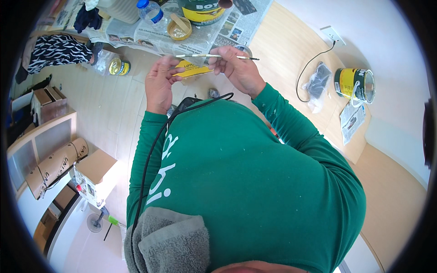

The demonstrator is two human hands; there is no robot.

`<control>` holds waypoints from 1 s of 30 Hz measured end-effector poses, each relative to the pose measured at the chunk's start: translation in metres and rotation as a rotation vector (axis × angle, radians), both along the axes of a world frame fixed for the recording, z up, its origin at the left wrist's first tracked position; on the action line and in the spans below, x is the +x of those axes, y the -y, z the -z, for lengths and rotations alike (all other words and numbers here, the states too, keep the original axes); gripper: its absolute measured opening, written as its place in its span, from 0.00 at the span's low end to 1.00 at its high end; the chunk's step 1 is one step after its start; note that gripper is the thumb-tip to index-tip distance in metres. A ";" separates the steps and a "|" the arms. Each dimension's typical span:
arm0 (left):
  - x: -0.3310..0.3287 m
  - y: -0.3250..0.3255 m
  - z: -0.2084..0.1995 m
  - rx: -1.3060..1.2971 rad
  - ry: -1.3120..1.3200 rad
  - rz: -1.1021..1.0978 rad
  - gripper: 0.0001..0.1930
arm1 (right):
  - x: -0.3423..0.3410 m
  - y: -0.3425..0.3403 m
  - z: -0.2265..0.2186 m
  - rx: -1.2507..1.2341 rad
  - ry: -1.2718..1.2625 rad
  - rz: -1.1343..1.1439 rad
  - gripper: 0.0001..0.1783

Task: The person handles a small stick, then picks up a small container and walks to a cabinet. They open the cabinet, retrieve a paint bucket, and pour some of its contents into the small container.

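A thin brush with a pale, marked handle and a dark tip lies level in front of my chest. My right hand pinches it near the middle, with the dark end sticking out to the right. My left hand is at the brush's other end, its fingers loosely bent and apart. Whether a left fingertip touches that end is hard to see. Below and behind the hands is a yellow box, partly covered by the right fingers.
Newspaper covers the table ahead, with a water bottle, a small tub and a large paint can. Another paint can stands at right near a black cable. A small yellow can is on the floor at left.
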State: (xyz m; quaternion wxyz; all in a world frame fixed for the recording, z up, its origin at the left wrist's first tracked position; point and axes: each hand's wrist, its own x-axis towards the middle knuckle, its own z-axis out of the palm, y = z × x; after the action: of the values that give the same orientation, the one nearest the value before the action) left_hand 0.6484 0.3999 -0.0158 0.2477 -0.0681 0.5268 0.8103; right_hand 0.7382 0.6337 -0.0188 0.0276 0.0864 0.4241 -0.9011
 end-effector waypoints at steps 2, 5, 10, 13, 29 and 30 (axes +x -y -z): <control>0.005 -0.006 -0.001 -0.045 -0.067 0.028 0.13 | 0.003 0.002 0.005 0.011 0.014 -0.025 0.21; 0.006 -0.008 0.003 -0.108 -0.147 0.031 0.12 | 0.008 0.004 0.005 -0.013 0.054 -0.026 0.22; 0.011 -0.004 0.022 -0.086 -0.178 0.018 0.11 | 0.014 0.004 0.012 -0.139 0.167 0.002 0.23; 0.011 -0.003 0.029 -0.097 -0.182 0.008 0.11 | 0.017 0.000 0.016 -0.184 0.223 0.079 0.24; 0.007 0.100 0.064 -0.397 -0.209 -0.146 0.11 | 0.004 -0.038 0.055 1.922 0.093 -0.191 0.12; 0.004 0.115 0.072 -0.435 -0.222 -0.147 0.11 | -0.003 -0.033 0.049 1.924 0.082 -0.169 0.13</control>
State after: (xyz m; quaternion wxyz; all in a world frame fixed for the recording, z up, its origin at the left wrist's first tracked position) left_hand 0.6528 0.2849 -0.0880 0.1081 -0.0684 0.7064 0.6962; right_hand 0.7355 0.6663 -0.0678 0.0245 0.0728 0.9842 -0.1596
